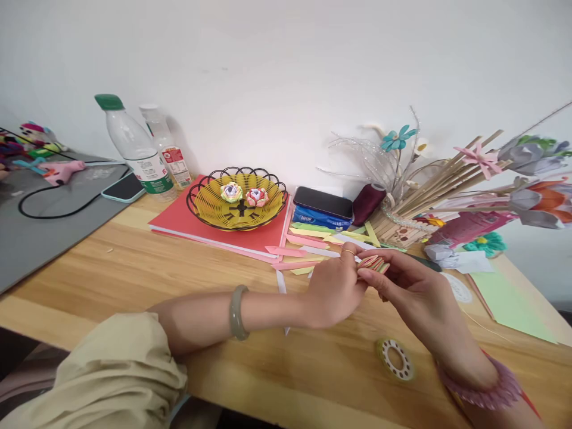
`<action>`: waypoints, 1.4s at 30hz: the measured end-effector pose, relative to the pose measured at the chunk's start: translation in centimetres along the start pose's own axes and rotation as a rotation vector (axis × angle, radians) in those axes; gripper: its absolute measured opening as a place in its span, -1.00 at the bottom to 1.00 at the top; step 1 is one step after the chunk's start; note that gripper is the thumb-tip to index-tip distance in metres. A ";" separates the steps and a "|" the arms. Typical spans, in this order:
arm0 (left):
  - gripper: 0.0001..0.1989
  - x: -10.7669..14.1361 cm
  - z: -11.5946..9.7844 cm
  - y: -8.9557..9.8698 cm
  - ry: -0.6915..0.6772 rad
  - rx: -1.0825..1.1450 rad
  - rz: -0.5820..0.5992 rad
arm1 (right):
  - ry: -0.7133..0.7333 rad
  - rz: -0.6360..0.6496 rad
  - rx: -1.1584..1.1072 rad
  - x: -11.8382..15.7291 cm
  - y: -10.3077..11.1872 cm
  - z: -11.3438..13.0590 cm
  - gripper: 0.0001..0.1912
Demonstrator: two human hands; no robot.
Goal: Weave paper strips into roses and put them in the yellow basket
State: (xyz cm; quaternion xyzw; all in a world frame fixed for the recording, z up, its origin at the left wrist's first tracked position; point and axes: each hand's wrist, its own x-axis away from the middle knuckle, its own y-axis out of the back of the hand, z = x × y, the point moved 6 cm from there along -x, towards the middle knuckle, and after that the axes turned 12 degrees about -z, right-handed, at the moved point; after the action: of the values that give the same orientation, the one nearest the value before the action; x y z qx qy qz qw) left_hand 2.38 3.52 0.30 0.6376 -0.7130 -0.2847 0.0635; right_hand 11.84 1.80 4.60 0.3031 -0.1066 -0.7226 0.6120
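Note:
Both hands meet over the right half of the wooden table. Between them is a small folded paper piece (374, 264) with layered pink, green and cream edges. My right hand (413, 286) pinches it between thumb and fingers. My left hand (337, 289) is closed against its left side, and the fingertips are partly hidden. Behind the hands lie loose folded paper strips (308, 241) in pink, yellow, white and green. A roll of tape (397, 359) rests on the table below my right hand.
A yellow woven basket (210, 211) holding two paper flowers stands on red paper (172, 220). Two bottles (143, 155) are at the back left. A phone (324, 202) lies on a blue packet (313, 218). Craft flowers and sticks (440, 185) crowd the right, near green paper (513, 304).

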 end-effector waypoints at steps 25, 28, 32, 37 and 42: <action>-0.75 -0.5 1.9 0.7 0.092 0.142 0.669 | 0.004 0.221 0.005 1.0 1.2 -3.7 -0.81; -0.73 -0.1 1.8 1.3 -0.182 -0.112 0.485 | 0.171 0.210 0.191 1.6 0.5 -3.8 -0.80; -0.69 1.1 1.6 1.1 -0.494 -0.454 0.341 | 0.360 0.162 0.524 2.9 -0.7 -4.3 -0.87; -0.69 1.8 2.4 0.7 -0.612 -0.562 0.291 | 0.538 0.082 0.711 4.1 -1.9 -4.0 -0.85; -0.73 1.9 2.5 0.6 -0.595 -0.555 0.311 | 0.649 0.114 0.836 4.6 -2.7 -3.3 -0.80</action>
State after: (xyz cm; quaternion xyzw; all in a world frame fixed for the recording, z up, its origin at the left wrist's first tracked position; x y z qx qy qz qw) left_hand 0.38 2.55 -2.05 0.3719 -0.6842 -0.6238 0.0664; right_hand 11.18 -1.24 -0.85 0.7230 -0.2070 -0.4530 0.4788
